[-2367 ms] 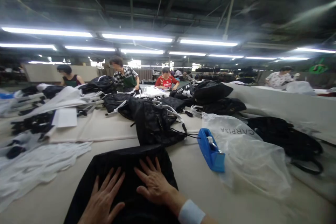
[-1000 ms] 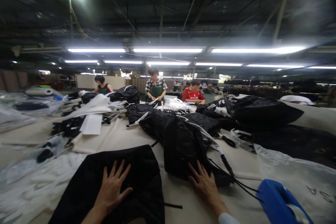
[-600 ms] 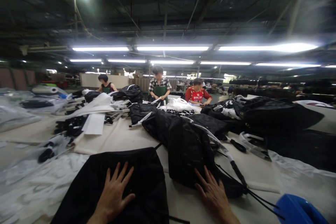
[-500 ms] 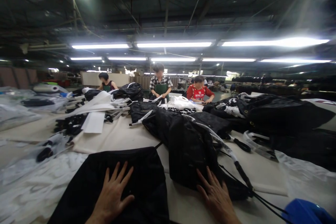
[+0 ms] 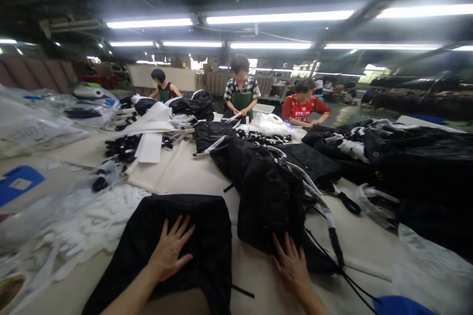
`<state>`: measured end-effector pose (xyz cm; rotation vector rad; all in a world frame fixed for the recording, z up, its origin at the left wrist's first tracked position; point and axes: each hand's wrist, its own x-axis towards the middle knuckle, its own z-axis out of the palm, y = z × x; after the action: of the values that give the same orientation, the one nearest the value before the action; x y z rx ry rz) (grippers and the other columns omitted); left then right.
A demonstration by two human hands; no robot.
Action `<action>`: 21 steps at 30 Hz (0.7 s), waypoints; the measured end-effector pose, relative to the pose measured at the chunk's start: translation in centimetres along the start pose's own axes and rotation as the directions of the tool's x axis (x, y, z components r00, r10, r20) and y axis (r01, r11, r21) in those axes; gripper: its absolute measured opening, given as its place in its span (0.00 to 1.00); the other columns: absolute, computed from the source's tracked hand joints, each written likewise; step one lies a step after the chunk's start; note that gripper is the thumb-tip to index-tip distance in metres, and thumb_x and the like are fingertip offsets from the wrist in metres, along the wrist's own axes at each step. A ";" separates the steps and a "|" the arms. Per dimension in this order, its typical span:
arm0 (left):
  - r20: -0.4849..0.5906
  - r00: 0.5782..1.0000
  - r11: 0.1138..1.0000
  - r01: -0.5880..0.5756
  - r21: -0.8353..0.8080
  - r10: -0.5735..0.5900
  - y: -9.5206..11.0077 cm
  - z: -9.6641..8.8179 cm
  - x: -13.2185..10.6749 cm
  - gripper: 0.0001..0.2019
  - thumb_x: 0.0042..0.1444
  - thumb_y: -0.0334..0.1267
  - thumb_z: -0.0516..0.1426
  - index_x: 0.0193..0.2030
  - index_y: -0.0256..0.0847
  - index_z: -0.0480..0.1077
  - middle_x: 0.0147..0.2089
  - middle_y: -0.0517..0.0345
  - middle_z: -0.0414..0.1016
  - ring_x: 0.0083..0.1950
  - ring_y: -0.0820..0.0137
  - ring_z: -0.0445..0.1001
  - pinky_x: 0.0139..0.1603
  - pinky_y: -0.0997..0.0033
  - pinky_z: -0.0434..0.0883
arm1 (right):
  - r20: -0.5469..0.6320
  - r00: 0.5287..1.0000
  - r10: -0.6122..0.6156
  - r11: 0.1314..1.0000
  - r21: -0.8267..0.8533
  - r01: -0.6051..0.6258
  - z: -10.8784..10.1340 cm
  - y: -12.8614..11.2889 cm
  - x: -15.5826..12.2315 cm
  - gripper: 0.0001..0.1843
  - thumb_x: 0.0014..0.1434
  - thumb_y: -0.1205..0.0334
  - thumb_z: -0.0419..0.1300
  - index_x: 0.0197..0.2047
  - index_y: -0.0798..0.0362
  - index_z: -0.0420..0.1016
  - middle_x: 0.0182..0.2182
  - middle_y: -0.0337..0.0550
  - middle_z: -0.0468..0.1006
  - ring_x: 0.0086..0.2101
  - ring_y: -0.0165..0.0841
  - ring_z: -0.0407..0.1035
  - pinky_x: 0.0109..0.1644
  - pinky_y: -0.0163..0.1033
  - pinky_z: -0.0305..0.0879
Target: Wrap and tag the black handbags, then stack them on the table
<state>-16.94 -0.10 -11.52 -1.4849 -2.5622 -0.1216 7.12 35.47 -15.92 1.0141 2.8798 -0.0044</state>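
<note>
My left hand lies flat with spread fingers on a black fabric bag spread on the table in front of me. To its right, my right hand rests with fingers apart against the lower edge of a second black bag, which looks fuller and stands partly upright. A strap wrapped in white runs down the right side of that bag, and thin black cords trail from its end. Neither hand grips anything.
White fabric strips heap at the left, near a blue object. Several black bags pile up at the right beside clear plastic. Flat white pieces lie farther back. Three people work across the table.
The view has tilted down and turned slightly left, so the people appear higher and the left blue object shows. Both hands stay spread on the same two bags.
</note>
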 end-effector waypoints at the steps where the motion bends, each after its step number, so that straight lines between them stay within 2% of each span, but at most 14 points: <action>1: 0.054 0.998 0.999 0.037 -0.028 -0.036 0.8 -0.7 -0.3 0.35 0.60 0.49 0.57 0.73 0.50 0.54 0.75 0.44 0.52 0.75 0.45 0.53 0.69 0.28 0.48 | 0.035 0.999 -0.005 1.000 -0.015 0.006 -1.3 -0.6 -0.9 0.34 0.66 0.52 0.52 0.73 0.50 0.57 0.72 0.57 0.52 0.70 0.53 0.47 0.70 0.63 0.45; 4: 0.174 0.976 0.984 0.147 -0.102 -0.127 4.3 -2.4 -2.5 0.28 0.64 0.44 0.52 0.71 0.44 0.60 0.74 0.40 0.54 0.74 0.48 0.56 0.68 0.32 0.55 | 0.016 0.988 -0.154 0.986 0.068 0.153 -5.0 -2.7 -4.3 0.29 0.65 0.64 0.49 0.68 0.56 0.66 0.70 0.58 0.56 0.68 0.50 0.53 0.70 0.57 0.51; 6: 0.203 0.963 0.966 0.209 -0.150 -0.177 7.3 -3.0 -5.2 0.26 0.65 0.40 0.50 0.69 0.40 0.62 0.74 0.39 0.55 0.74 0.51 0.56 0.69 0.36 0.57 | -0.023 0.946 -0.323 0.918 0.235 0.319 -7.0 -4.4 -6.9 0.26 0.68 0.64 0.44 0.63 0.56 0.72 0.66 0.55 0.65 0.65 0.43 0.61 0.68 0.49 0.57; 8: 0.173 0.952 0.933 0.286 -0.220 -0.251 10.2 -3.3 -8.6 0.26 0.65 0.39 0.49 0.69 0.38 0.62 0.74 0.40 0.56 0.74 0.52 0.55 0.69 0.39 0.58 | -0.027 0.898 -0.439 0.825 0.383 0.415 -8.3 -6.2 -9.1 0.24 0.70 0.62 0.42 0.59 0.54 0.75 0.60 0.52 0.73 0.60 0.39 0.68 0.65 0.44 0.62; 10: 0.107 0.920 0.859 0.390 -0.332 -0.376 12.4 -3.6 -12.1 0.25 0.65 0.39 0.48 0.67 0.37 0.65 0.72 0.40 0.60 0.73 0.55 0.58 0.70 0.44 0.60 | -0.012 0.871 -0.491 0.777 0.445 0.444 -9.0 -7.8 -11.0 0.22 0.71 0.61 0.43 0.55 0.53 0.76 0.56 0.51 0.76 0.56 0.39 0.71 0.61 0.41 0.65; 11: 0.081 0.883 0.797 0.455 -0.399 -0.463 13.2 -3.8 -13.8 0.24 0.65 0.40 0.47 0.65 0.36 0.68 0.70 0.40 0.64 0.71 0.56 0.62 0.69 0.47 0.62 | 0.005 0.867 -0.499 0.772 0.457 0.441 -9.1 -8.6 -11.7 0.21 0.71 0.60 0.44 0.54 0.52 0.76 0.54 0.51 0.77 0.53 0.38 0.72 0.58 0.40 0.66; 12: 0.075 0.822 0.710 0.529 -0.464 -0.564 13.7 -4.0 -15.3 0.23 0.64 0.41 0.46 0.60 0.36 0.72 0.66 0.40 0.69 0.68 0.57 0.67 0.68 0.50 0.65 | 0.032 0.869 -0.494 0.778 0.462 0.425 -9.1 -9.3 -12.2 0.20 0.71 0.60 0.45 0.53 0.52 0.76 0.52 0.51 0.78 0.50 0.38 0.74 0.55 0.39 0.68; 13: 0.101 0.735 0.592 0.613 -0.524 -0.671 14.1 -4.3 -16.5 0.23 0.63 0.43 0.46 0.55 0.37 0.75 0.60 0.41 0.75 0.63 0.58 0.72 0.65 0.51 0.68 | 0.063 0.878 -0.475 0.793 0.462 0.396 -9.0 -10.0 -12.5 0.18 0.72 0.58 0.46 0.51 0.52 0.76 0.49 0.50 0.78 0.47 0.37 0.75 0.50 0.38 0.69; 15: 0.235 0.513 0.290 0.742 -0.605 -0.825 14.4 -5.0 -17.9 0.22 0.59 0.49 0.47 0.44 0.38 0.78 0.48 0.43 0.81 0.53 0.56 0.78 0.58 0.52 0.74 | 0.107 0.908 -0.405 0.834 0.452 0.318 -8.6 -11.2 -12.6 0.16 0.71 0.55 0.49 0.49 0.53 0.75 0.45 0.50 0.77 0.41 0.37 0.75 0.43 0.38 0.69; 16: 0.317 0.423 0.145 0.763 -0.630 -0.849 14.4 -5.5 -18.0 0.22 0.55 0.52 0.48 0.39 0.39 0.77 0.43 0.44 0.82 0.48 0.55 0.80 0.54 0.53 0.75 | 0.095 0.926 -0.366 0.849 0.442 0.290 -8.3 -11.7 -12.3 0.15 0.70 0.55 0.51 0.49 0.54 0.75 0.45 0.50 0.76 0.41 0.38 0.75 0.42 0.38 0.69; 17: 0.393 0.369 0.028 0.757 -0.653 -0.842 14.4 -6.1 -17.7 0.23 0.51 0.54 0.50 0.36 0.39 0.77 0.39 0.45 0.82 0.45 0.55 0.80 0.51 0.54 0.76 | 0.055 0.941 -0.335 0.856 0.434 0.280 -8.1 -12.2 -11.8 0.15 0.69 0.55 0.53 0.50 0.55 0.74 0.46 0.51 0.76 0.43 0.40 0.74 0.44 0.40 0.69; 18: 0.457 0.357 -0.055 0.736 -0.674 -0.815 14.4 -6.7 -17.1 0.23 0.48 0.57 0.51 0.34 0.39 0.76 0.37 0.46 0.81 0.43 0.55 0.80 0.49 0.56 0.77 | -0.006 0.949 -0.317 0.855 0.431 0.288 -7.9 -12.7 -11.2 0.15 0.68 0.56 0.55 0.52 0.55 0.74 0.48 0.53 0.75 0.46 0.41 0.73 0.47 0.42 0.69; 21: 0.556 0.441 -0.167 0.659 -0.734 -0.705 14.5 -7.9 -14.2 0.24 0.41 0.60 0.57 0.32 0.40 0.76 0.34 0.48 0.80 0.40 0.56 0.79 0.45 0.58 0.77 | -0.172 0.922 -0.346 0.811 0.440 0.386 -7.3 -14.1 -9.6 0.19 0.64 0.59 0.60 0.56 0.56 0.73 0.53 0.57 0.73 0.52 0.45 0.70 0.55 0.47 0.67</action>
<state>3.42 -6.20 -6.76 0.3128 -2.9250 -2.0556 5.15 18.68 -8.18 0.4786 3.1780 -0.7339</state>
